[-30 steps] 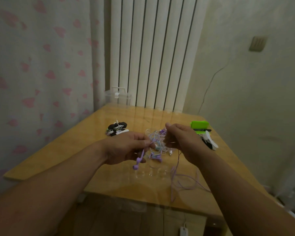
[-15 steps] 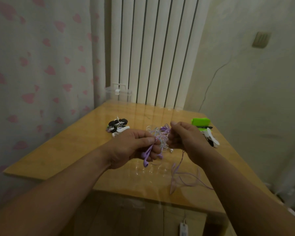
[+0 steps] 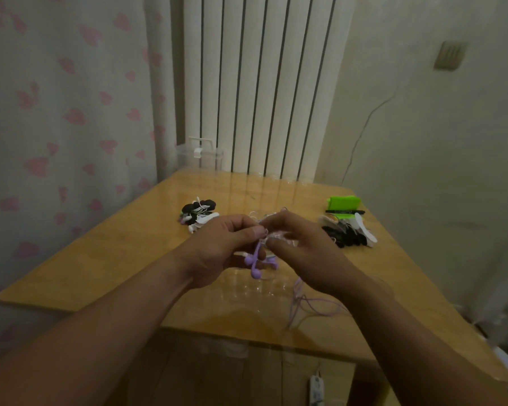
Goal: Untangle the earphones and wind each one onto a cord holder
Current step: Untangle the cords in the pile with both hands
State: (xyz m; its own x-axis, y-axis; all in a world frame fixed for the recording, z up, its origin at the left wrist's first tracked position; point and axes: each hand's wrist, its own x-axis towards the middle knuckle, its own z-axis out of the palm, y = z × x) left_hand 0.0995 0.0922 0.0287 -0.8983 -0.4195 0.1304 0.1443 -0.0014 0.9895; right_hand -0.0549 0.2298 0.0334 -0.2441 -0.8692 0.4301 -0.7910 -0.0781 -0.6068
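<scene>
Purple earphones (image 3: 257, 260) dangle below the left hand (image 3: 220, 250), which pinches a pale tangle of cords (image 3: 273, 236) above the wooden table (image 3: 115, 259). Right hand (image 3: 305, 253) seems to pinch the same tangle, but the view is blurred. Purple cord (image 3: 308, 303) trails onto the tabletop. Beyond: green case (image 3: 343, 202); black pen (image 3: 345, 212), print too small to read; cord holders (image 3: 349, 235) at right; wound bundle (image 3: 198, 213) at left.

Left hand (image 3: 217, 253): bare, uncovered skin to the wrist.
Right hand (image 3: 305, 254): bare, blurred at the fingers.
Left forearm (image 3: 100, 332): bare from wrist to frame edge.
Right forearm (image 3: 408, 332): bare from wrist to frame edge.
</scene>
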